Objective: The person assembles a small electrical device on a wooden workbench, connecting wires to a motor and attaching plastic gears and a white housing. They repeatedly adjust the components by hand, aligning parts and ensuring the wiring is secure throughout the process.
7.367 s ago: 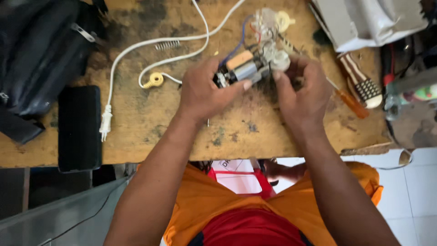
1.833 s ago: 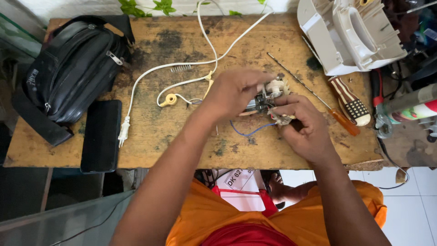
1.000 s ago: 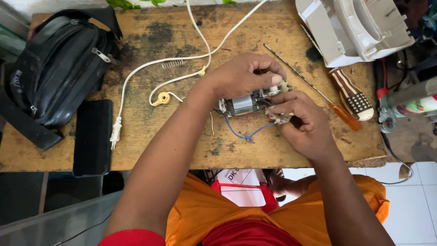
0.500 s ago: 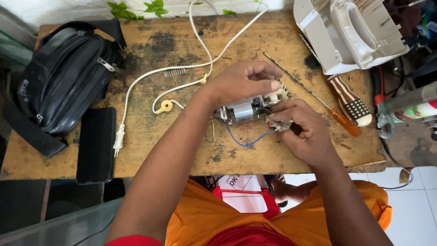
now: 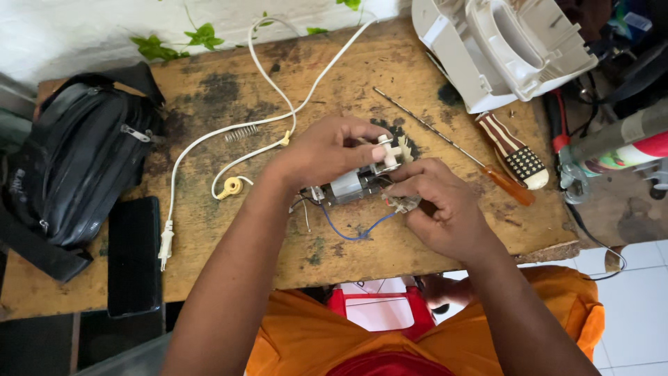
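Metal motor (image 5: 348, 185) gripped by left hand (image 5: 327, 150) above the counter (image 5: 417, 76)
Right hand (image 5: 442, 209) fingers pinch its small connector (image 5: 403, 203); tugging could snap the thin blue wire (image 5: 355, 233).

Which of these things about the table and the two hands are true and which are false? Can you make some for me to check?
1. The left hand holds a small motor above the wooden table. True.
2. The black bag lies on the right side of the table. False: it lies on the left side, near the table's edge.
3. The white power cord ends in a plug lying on the table. True.
4. The screwdriver with the orange handle is in the right hand. False: it lies on the table, and that hand pinches a small part at the motor.
5. A blue wire hangs from the motor. True.
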